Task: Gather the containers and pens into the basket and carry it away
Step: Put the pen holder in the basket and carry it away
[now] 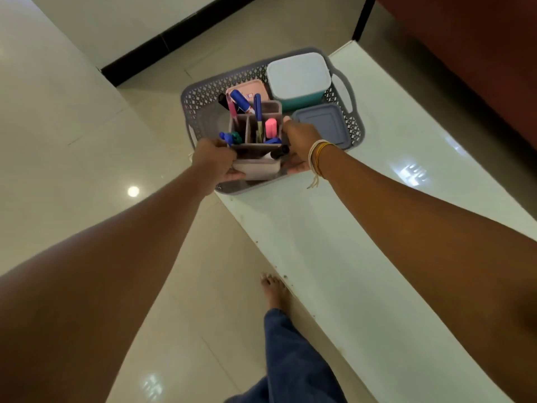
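A grey perforated basket (203, 103) sits at the corner of a white table (334, 242). Inside it are a teal box with a pale lid (299, 77), a flat blue-grey lidded container (322, 123) and a pink lidded box (247, 88). A grey pen organiser (255, 170) full of markers and pens (257, 112) stands in the basket's near part. My left hand (215, 161) grips the organiser's left side. My right hand (299, 146) holds its right side, fingers curled round the wall.
The basket's left end overhangs the table edge above the glossy tiled floor (87, 141). A dark wooden piece of furniture (465, 53) stands at the upper right. My bare foot (273, 292) and blue trouser leg are beside the table's edge below.
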`<state>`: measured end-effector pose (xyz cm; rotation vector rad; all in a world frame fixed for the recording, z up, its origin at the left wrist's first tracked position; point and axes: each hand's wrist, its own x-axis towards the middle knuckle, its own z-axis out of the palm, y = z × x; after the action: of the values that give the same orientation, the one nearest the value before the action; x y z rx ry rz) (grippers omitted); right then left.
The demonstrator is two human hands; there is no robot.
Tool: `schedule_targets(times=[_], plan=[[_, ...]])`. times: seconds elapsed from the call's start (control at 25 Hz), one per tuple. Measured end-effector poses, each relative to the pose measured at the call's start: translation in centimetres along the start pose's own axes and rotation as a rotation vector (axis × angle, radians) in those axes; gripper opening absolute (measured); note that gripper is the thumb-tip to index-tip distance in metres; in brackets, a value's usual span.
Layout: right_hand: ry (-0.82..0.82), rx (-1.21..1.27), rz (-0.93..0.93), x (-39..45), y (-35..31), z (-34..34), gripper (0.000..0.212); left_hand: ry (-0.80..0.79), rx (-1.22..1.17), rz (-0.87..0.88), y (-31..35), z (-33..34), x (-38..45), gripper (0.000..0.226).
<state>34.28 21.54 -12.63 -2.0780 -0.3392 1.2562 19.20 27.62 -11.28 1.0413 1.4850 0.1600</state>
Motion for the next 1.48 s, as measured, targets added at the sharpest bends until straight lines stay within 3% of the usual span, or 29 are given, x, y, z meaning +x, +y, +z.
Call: schedule_targets(times=[0.08, 0.2, 0.28, 0.36, 0.4, 0.52, 0.64, 0.76, 0.88, 0.96, 1.08, 1.28, 1.48], plan=[[0.007, -0.025, -0.003, 0.9, -0.5, 0.4, 0.035, -0.002, 0.046, -0.007, -0.5, 0.7, 1.3, 0.045], [0.01, -0.016, 0.026, 2.1, -1.0, 0.1, 0.042, -0.029, 0.136, 0.012, -0.7, 2.1, 1.7, 0.029], [0.007, -0.049, 0.055, 3.8, -0.5, -0.6, 0.055, -0.103, 0.111, -0.015, -0.5, 2.2, 2.3, 0.023], [0.111, -0.111, 0.052, 4.0, -0.8, -1.4, 0.064, -0.193, 0.188, -0.008, -0.1, 1.4, 2.8, 0.014], [0.179, -0.153, 0.029, 3.1, -1.5, -2.0, 0.056, -0.199, 0.312, 0.056, 0.2, 0.8, 3.1, 0.008], [0.535, -0.257, 0.001, 1.5, -2.0, -3.5, 0.026, 0.027, 0.662, 0.442, 0.1, -1.6, 3.3, 0.013], [0.778, -0.464, 0.0, 1.4, -0.6, -4.6, 0.038, 0.307, 0.718, 0.604, -0.8, -2.8, 3.1, 0.015], [0.847, -0.349, 0.251, 1.8, 1.8, -4.3, 0.061, 0.382, 0.644, 0.34, -2.1, -3.3, 4.6, 0.033], [0.553, 0.225, 0.423, 1.3, 4.7, -3.1, 0.074, 0.245, 0.132, -0.07, -2.6, -3.9, 6.2, 0.052], [0.438, 0.529, 0.453, 0.5, 5.4, -1.4, 0.059, 0.089, -0.097, -0.241, -2.6, -4.2, 6.4, 0.04], [0.363, 0.51, 0.409, -0.8, 5.5, 2.6, 0.044, -0.027, -0.091, -0.263, -3.1, -4.3, 5.7, 0.037], [0.376, 0.486, 0.416, -3.8, 8.8, 9.6, 0.045, -0.245, -0.084, -0.256, -7.6, -5.7, 3.0, 0.048], [0.363, 0.478, 0.391, -7.7, 12.0, 11.4, 0.035, -0.303, -0.198, -0.311, -11.8, -8.8, 0.9, 0.05]])
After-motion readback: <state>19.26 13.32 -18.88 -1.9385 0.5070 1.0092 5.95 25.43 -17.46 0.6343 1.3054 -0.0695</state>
